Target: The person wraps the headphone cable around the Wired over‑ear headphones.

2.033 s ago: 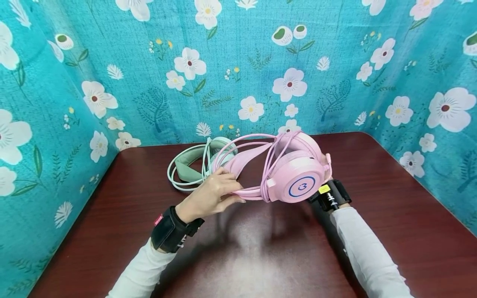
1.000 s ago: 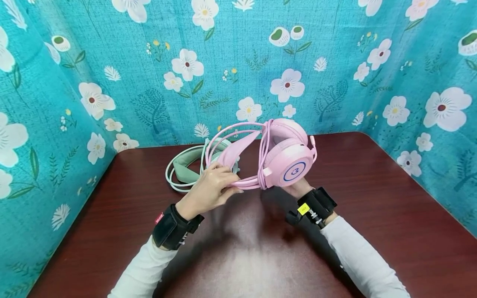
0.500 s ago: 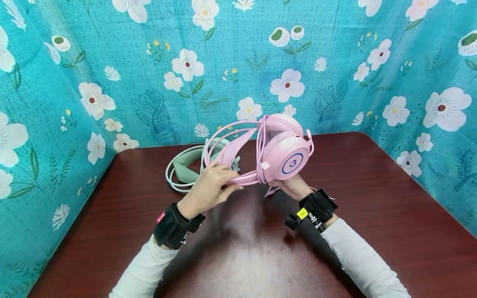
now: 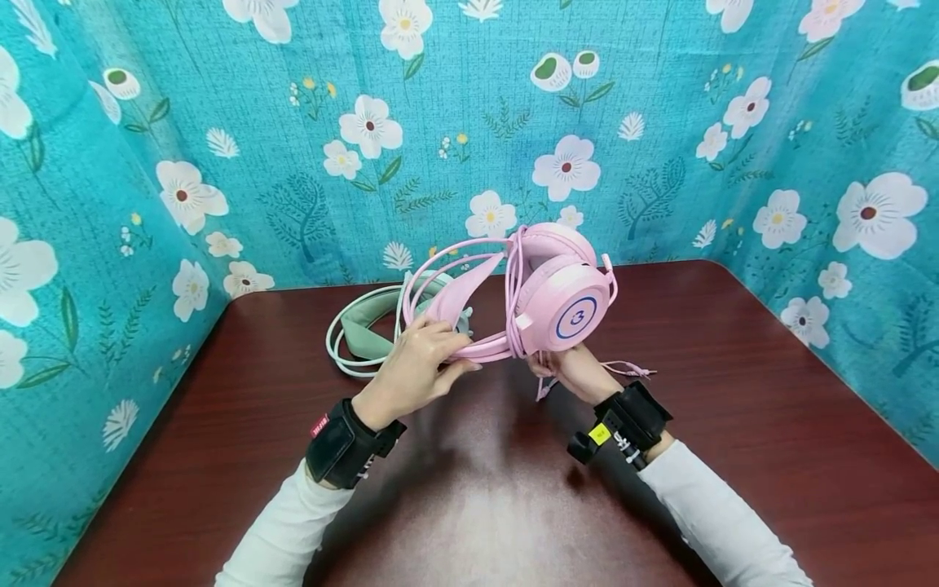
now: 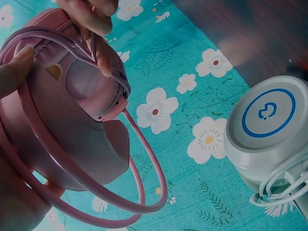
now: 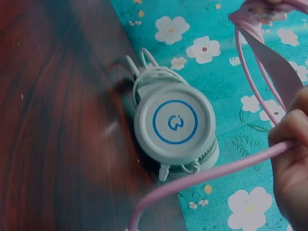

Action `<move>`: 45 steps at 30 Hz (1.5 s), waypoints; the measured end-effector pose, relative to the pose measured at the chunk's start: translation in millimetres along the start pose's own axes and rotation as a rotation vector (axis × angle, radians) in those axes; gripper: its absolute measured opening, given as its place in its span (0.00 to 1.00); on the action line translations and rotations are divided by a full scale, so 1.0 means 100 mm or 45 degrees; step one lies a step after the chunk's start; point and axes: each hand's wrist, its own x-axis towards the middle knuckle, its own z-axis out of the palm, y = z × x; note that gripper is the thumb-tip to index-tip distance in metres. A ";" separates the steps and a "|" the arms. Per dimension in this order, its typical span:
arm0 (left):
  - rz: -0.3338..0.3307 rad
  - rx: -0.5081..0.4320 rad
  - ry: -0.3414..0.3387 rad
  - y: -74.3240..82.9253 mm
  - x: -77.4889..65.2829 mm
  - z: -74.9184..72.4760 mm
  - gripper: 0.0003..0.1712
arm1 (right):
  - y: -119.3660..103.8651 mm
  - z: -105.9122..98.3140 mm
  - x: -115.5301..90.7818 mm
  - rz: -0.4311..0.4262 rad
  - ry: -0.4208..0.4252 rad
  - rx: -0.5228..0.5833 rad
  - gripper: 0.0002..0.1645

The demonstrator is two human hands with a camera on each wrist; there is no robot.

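Observation:
A pink over-ear headset [image 4: 561, 306] with a boom microphone is held above the table, its cable wrapped in several turns around the band next to the ear cups. My left hand [image 4: 421, 363] grips the headband at its left end, thumb along the near side. Under the near ear cup, my right hand [image 4: 575, 371] has its fingers curled at the pink cable [image 4: 543, 390], whose plug ends dangle on both sides of the hand. In the left wrist view, the right hand's fingers [image 5: 91, 24] pinch at the cable beside an ear cup.
Behind my left hand a pale green headset [image 4: 367, 326] lies on the dark red-brown table [image 4: 257, 408], its cable looped around it. In the right wrist view its round ear cup [image 6: 175, 122] faces up. A turquoise flowered cloth [image 4: 455, 122] hangs around the back and sides.
The pink headset has shifted left and slightly up. My right hand has moved from behind the ear cups to beneath them, and the cable's plug ends have come into sight there.

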 end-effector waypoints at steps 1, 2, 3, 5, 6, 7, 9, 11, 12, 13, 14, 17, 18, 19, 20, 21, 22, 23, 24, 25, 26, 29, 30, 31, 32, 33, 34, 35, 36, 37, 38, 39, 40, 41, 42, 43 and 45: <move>-0.004 -0.002 -0.002 0.00 0.00 0.00 0.10 | -0.01 0.01 -0.01 -0.004 0.002 0.005 0.29; -0.008 -0.006 -0.003 0.01 0.00 0.00 0.10 | -0.01 0.01 -0.02 -0.010 0.005 0.009 0.28; -0.012 -0.009 -0.004 0.01 0.00 0.01 0.10 | -0.02 0.01 -0.04 -0.015 0.010 0.022 0.27; -0.016 -0.017 -0.005 0.02 0.00 0.01 0.10 | -0.03 0.02 -0.07 -0.033 0.018 0.054 0.25; -0.016 -0.019 -0.004 0.03 0.00 0.01 0.10 | -0.04 0.02 -0.08 -0.043 0.023 0.076 0.23; -0.016 -0.015 -0.003 0.03 0.00 0.02 0.10 | -0.04 0.02 -0.09 -0.051 0.029 0.093 0.21; -0.016 -0.012 0.006 0.03 0.00 0.02 0.10 | -0.05 0.03 -0.11 -0.066 0.032 0.135 0.17; -0.017 0.001 0.020 0.02 0.01 0.03 0.11 | -0.08 0.05 -0.11 -0.065 0.024 0.142 0.15; -0.018 0.018 0.027 0.02 0.01 0.03 0.11 | -0.09 0.06 -0.11 -0.057 0.021 0.132 0.15; -0.021 0.034 0.032 0.01 0.02 0.03 0.11 | -0.11 0.08 -0.12 -0.051 0.021 0.110 0.17; -0.025 0.047 0.037 0.01 0.02 0.04 0.11 | -0.13 0.10 -0.11 -0.044 0.021 0.080 0.18; -0.047 0.085 0.039 0.00 0.02 0.04 0.11 | -0.21 0.16 -0.10 -0.002 0.040 -0.108 0.21; -0.054 0.094 0.035 0.00 0.02 0.04 0.11 | -0.24 0.18 -0.10 0.012 0.047 -0.176 0.21; -0.060 0.099 0.031 -0.01 0.01 0.04 0.11 | -0.27 0.20 -0.10 0.025 0.048 -0.254 0.22; -0.066 0.109 0.025 -0.01 0.01 0.04 0.11 | -0.31 0.21 -0.09 0.036 0.044 -0.340 0.21; -0.072 0.117 0.018 -0.01 0.01 0.04 0.11 | -0.34 0.22 -0.09 0.047 0.035 -0.415 0.21; -0.078 0.128 0.013 -0.01 0.01 0.03 0.11 | -0.38 0.24 -0.09 0.059 0.023 -0.481 0.19; -0.082 0.139 0.006 -0.02 0.00 0.03 0.11 | -0.40 0.24 -0.10 0.068 0.010 -0.540 0.18; -0.086 0.154 0.000 -0.02 0.00 0.03 0.12 | -0.43 0.25 -0.10 0.082 -0.001 -0.592 0.17; -0.093 0.163 -0.008 -0.02 -0.01 0.02 0.12 | -0.46 0.25 -0.10 0.089 -0.012 -0.639 0.17; -0.101 0.168 -0.015 -0.02 -0.01 0.02 0.12 | -0.48 0.25 -0.10 0.099 -0.018 -0.673 0.16; -0.119 0.164 -0.028 -0.02 -0.03 0.03 0.12 | -0.55 0.25 -0.10 0.126 -0.031 -0.770 0.14; -0.120 0.161 -0.030 -0.02 -0.03 0.03 0.12 | -0.58 0.25 -0.09 0.121 -0.035 -0.809 0.13; -0.121 0.157 -0.032 -0.01 -0.04 0.03 0.12 | -0.60 0.25 -0.09 0.117 -0.042 -0.840 0.12; -0.121 0.157 -0.033 -0.01 -0.04 0.03 0.12 | -0.62 0.26 -0.09 0.110 -0.052 -0.879 0.12; -0.119 0.159 -0.033 -0.01 -0.04 0.03 0.12 | -0.65 0.26 -0.08 0.096 -0.064 -0.923 0.12; -0.118 0.163 -0.034 -0.01 -0.04 0.03 0.12 | -0.68 0.27 -0.08 0.070 -0.079 -0.973 0.11; -0.119 0.168 -0.035 -0.02 -0.04 0.03 0.13 | -0.71 0.28 -0.07 0.048 -0.095 -1.017 0.11; -0.120 0.175 -0.037 -0.02 -0.04 0.02 0.13 | -0.74 0.29 -0.06 0.033 -0.114 -1.052 0.11; -0.123 0.179 -0.039 -0.02 -0.05 0.02 0.14 | -0.77 0.30 -0.05 0.026 -0.138 -1.077 0.11; -0.126 0.184 -0.041 -0.02 -0.05 0.02 0.14 | -0.80 0.30 -0.04 0.012 -0.166 -1.105 0.11; -0.130 0.185 -0.044 -0.03 -0.05 0.02 0.15 | -0.82 0.30 -0.02 0.003 -0.198 -1.122 0.11; -0.134 0.184 -0.048 -0.03 -0.05 0.01 0.15 | -0.85 0.30 -0.01 0.003 -0.232 -1.126 0.11; -0.137 0.182 -0.052 -0.03 -0.06 0.01 0.16 | -0.87 0.29 -0.01 0.013 -0.262 -1.122 0.11; -0.138 0.182 -0.057 -0.03 -0.06 0.01 0.16 | -0.89 0.29 0.01 0.017 -0.287 -1.119 0.11; -0.140 0.182 -0.063 -0.03 -0.06 0.01 0.15 | -0.90 0.28 0.01 0.011 -0.305 -1.115 0.12; -0.138 0.190 -0.079 -0.02 -0.07 0.02 0.14 | -0.93 0.27 0.03 -0.002 -0.313 -1.116 0.13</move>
